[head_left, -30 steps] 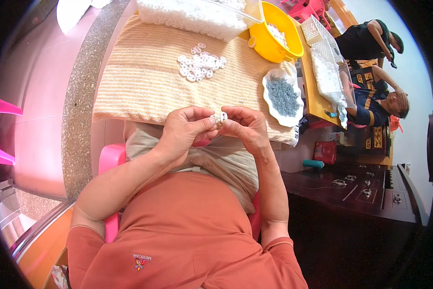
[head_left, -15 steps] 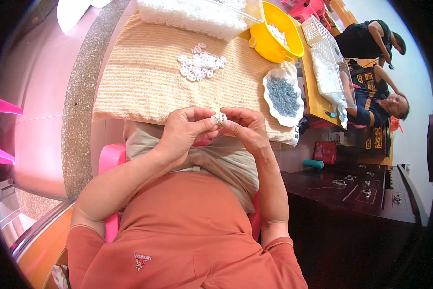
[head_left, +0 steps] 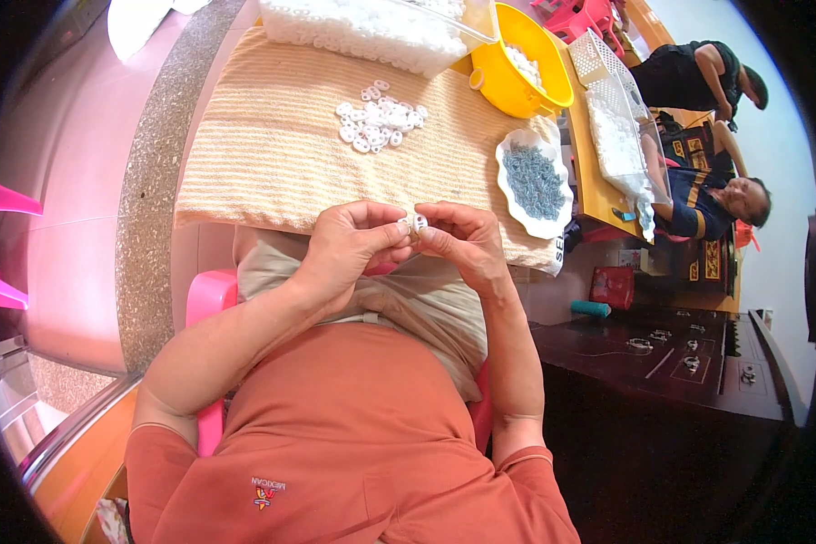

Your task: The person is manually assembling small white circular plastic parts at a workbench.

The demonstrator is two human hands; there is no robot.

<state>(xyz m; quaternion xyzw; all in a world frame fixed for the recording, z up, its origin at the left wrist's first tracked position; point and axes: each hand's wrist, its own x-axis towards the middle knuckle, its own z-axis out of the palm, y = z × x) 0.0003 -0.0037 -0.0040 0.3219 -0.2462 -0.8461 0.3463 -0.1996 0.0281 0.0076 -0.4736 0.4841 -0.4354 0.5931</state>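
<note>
Over the near edge of the table, my left hand (head_left: 358, 240) and my right hand (head_left: 462, 238) meet, thumbs and forefingers pinching. Between them is a small white oval plastic piece with dark holes (head_left: 420, 222), gripped by my right fingertips. My left fingers close on its left side; what exactly they pinch is mostly hidden. A loose pile of similar white plastic pieces (head_left: 381, 122) lies on the striped towel (head_left: 263, 136) farther off. To the right, a white scalloped dish (head_left: 508, 195) holds many small dark grey metal parts (head_left: 533, 177).
A clear bin (head_left: 453, 54) full of white pieces stands at the far edge, beside a yellow bucket (head_left: 548, 95). On the right, a white basket (head_left: 598, 68) sits on another table near two people (head_left: 698, 190). A pink stool (head_left: 4, 245) stands left.
My hands and the white piece stay almost in place. At the right, the people's arms have shifted slightly.
</note>
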